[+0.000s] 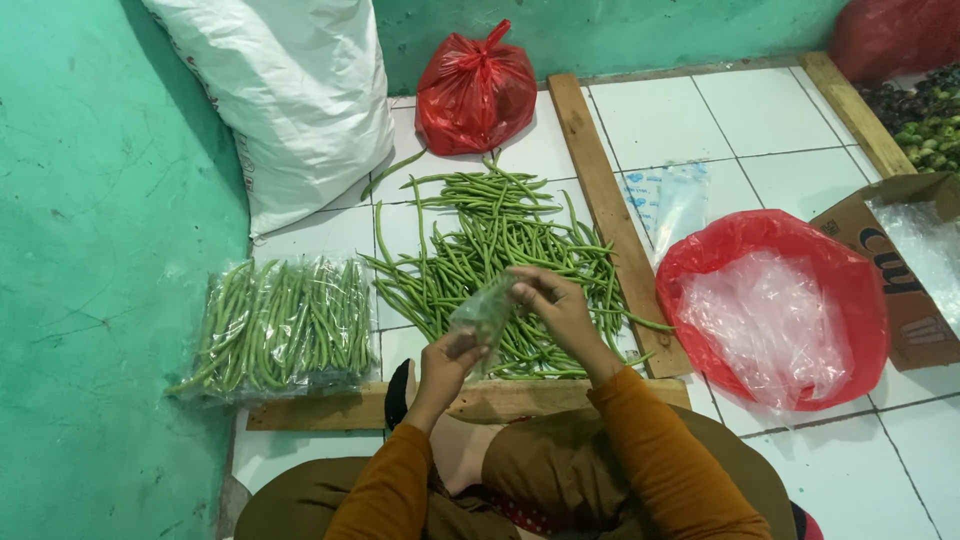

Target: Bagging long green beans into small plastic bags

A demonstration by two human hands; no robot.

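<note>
Lap: the person's brown-clad knees and two orange sleeves fill the bottom edge, just below both hands.
Left hand (447,362): fingers pinched on the lower end of one clear plastic bag (484,312).
Right hand (553,301): fingers pinched on the upper edge of that same bag, so both hands grip it between them, close together.
Clear plastic bag: one, held above the near edge of the loose beans, small and crumpled.
Packed beans (282,325): one flat clear pack of green beans, well left of the left hand, against the green wall.
White sack (290,95): one, far beyond the left hand.
Loose beans (490,255): one pile of many, too many to count, directly beyond both hands.
Tied red bag (474,92): one, beyond the pile.
Wooden slats: two, one (598,195) right of the pile, one (340,408) just below the hands.
Open red bag (775,305): one, well right of the right hand, lined with clear plastic.
Cardboard box (905,270): one, farthest right.
</note>
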